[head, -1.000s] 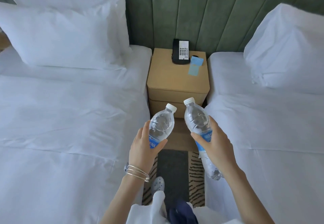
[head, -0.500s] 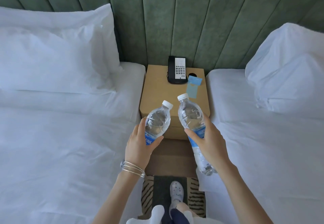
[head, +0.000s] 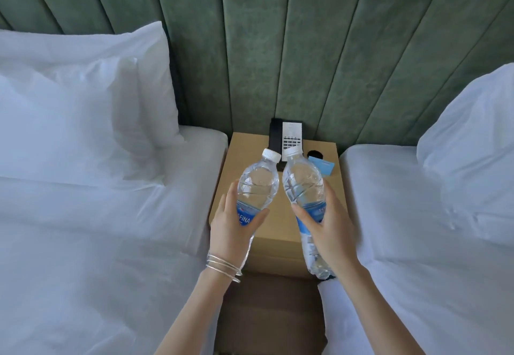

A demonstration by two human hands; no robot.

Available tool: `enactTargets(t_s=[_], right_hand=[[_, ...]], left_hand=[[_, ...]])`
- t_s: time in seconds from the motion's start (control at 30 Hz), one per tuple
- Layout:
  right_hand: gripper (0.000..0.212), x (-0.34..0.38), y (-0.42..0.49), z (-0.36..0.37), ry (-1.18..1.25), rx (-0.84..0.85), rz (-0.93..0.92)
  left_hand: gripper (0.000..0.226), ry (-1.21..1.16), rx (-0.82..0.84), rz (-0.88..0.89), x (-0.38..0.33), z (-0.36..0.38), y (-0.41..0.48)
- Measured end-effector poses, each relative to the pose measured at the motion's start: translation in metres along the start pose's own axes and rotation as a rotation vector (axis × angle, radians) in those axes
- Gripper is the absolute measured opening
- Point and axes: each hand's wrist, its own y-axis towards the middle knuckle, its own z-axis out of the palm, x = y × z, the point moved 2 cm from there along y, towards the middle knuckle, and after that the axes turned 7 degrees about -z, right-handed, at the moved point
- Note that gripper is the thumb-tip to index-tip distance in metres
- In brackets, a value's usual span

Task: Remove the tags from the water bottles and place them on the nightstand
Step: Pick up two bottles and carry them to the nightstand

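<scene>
I hold two clear water bottles with white caps and blue labels, both tilted with caps pointing away, over the tan nightstand (head: 239,160). My left hand (head: 230,232) grips the left bottle (head: 258,185) around its label. My right hand (head: 331,229) grips the right bottle (head: 303,182) at its label, its base hanging below my wrist. The two caps nearly touch. A blue tag (head: 324,167) lies on the nightstand at the back right, partly behind the right bottle.
A black and white phone (head: 286,137) stands at the back of the nightstand against the green padded headboard (head: 278,48). White beds with pillows (head: 83,110) flank the nightstand on both sides. A brown lower step (head: 269,313) lies under my arms.
I have moved closer to the nightstand. Both bottles have travelled forward and now hang over its top, with their caps drawn nearer together.
</scene>
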Motion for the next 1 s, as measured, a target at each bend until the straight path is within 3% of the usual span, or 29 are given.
enactTargets(t_s=[0.23, 0.37, 0.5, 0.77, 1.0], right_hand=[[0.078, -0.093, 0.027, 0.096, 0.112, -0.159, -0.099], [0.089, -0.153, 0.032, 0.146, 0.155, -0.239, -0.154], [0.083, -0.199, 0.034, 0.178, 0.214, -0.337, -0.208], [0.082, -0.254, 0.044, 0.214, 0.220, -0.560, -0.305], [0.083, -0.268, 0.060, 0.229, 0.190, -0.611, -0.350]], left_hand=[[0.075, -0.157, -0.024, 0.115, 0.098, 0.091, 0.052], [0.076, -0.276, -0.053, 0.162, 0.157, 0.143, 0.070], [0.074, -0.344, -0.082, 0.226, 0.193, 0.181, 0.082], [0.068, -0.500, -0.150, 0.345, 0.223, 0.229, 0.095], [0.069, -0.522, -0.267, 0.352, 0.227, 0.252, 0.106]])
